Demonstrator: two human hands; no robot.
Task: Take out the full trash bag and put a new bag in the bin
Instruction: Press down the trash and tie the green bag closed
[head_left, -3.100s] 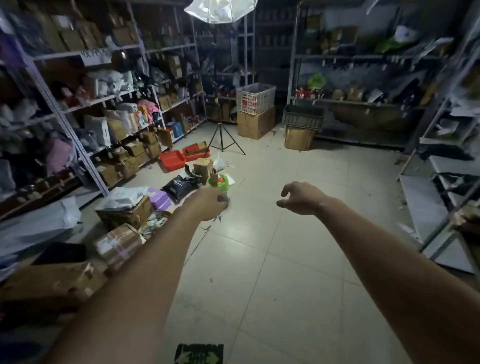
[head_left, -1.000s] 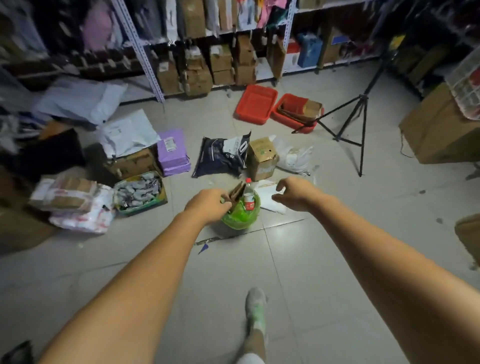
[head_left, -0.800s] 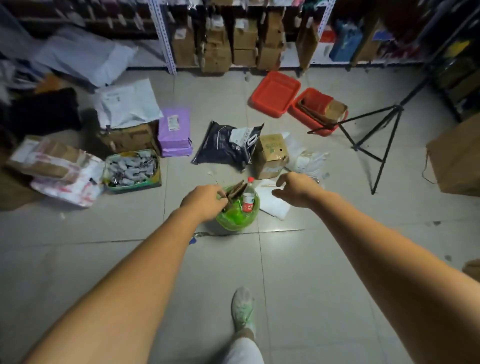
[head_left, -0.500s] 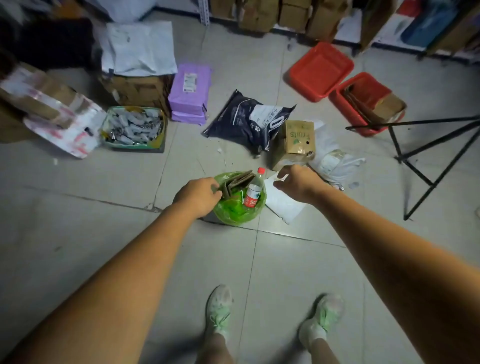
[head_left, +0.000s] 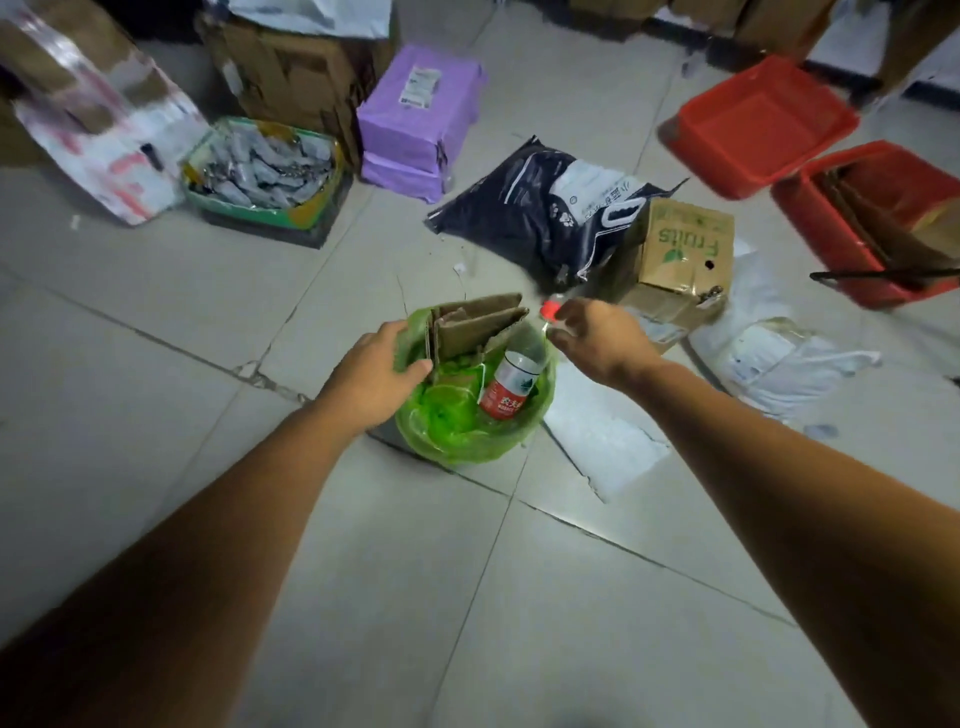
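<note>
Green plastic trash bag (head_left: 457, 434), holding folded cardboard (head_left: 478, 322) and a red-labelled clear bottle (head_left: 511, 382), sits on the grey tiled floor (head_left: 156, 322). Left hand (head_left: 371, 374) grips its left rim. Right hand (head_left: 597, 338) curls at the right rim, possibly pinching it; I cannot tell.

The left hand (head_left: 371, 379) is gripping the green trash bag (head_left: 457, 431) at its 9 o'clock rim, with the thumb lying inside. The right hand (head_left: 597, 338) is reaching the rim at 2 o'clock, its fingers curling beside the red cap of the bottle (head_left: 511, 382); whether they are pinching plastic is unclear. Cardboard pieces (head_left: 478, 325) are standing in the bag at 12 o'clock. A "Fruits" box (head_left: 680, 254) is sitting on the floor at 2 o'clock from the bag.
</note>
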